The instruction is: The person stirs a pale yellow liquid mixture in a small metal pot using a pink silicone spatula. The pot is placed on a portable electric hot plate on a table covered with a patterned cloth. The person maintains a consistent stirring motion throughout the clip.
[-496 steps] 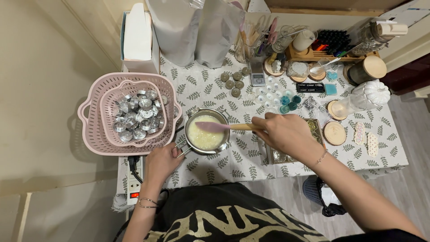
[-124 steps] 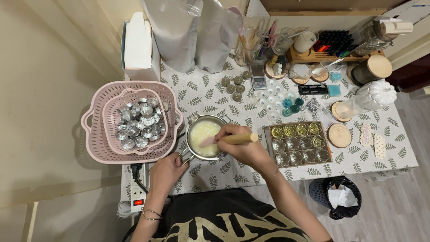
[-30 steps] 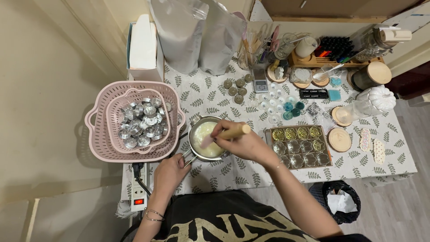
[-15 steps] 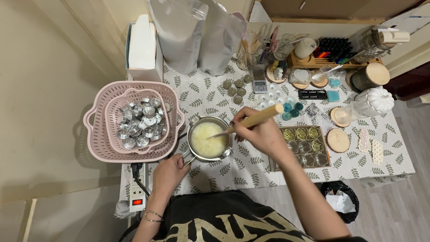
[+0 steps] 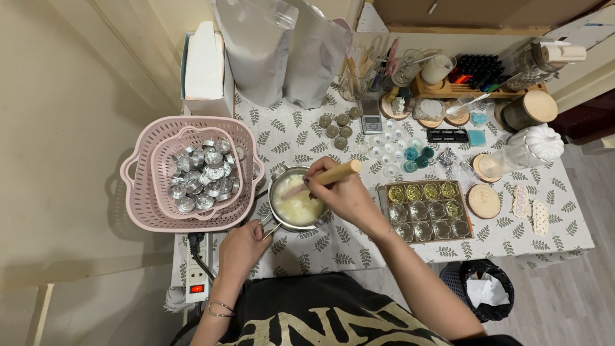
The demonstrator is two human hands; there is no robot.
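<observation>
Stirring pale mush in the pot (image 5: 296,206), just left of the middle of the frame on the worktop (image 5: 346,247). Right hand (image 5: 343,195) wrapped tight round the stick (image 5: 333,173), tip down in the mush. Left hand (image 5: 242,248) closed on the pot handle (image 5: 268,224), low and left. Best done slow, stick kept inside the rim, pot held flat and steady, well clear of the pink basket (image 5: 147,211) beside.

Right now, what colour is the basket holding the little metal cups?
Pale pink: the basket is slotted plastic, clearest in the head view.
</observation>
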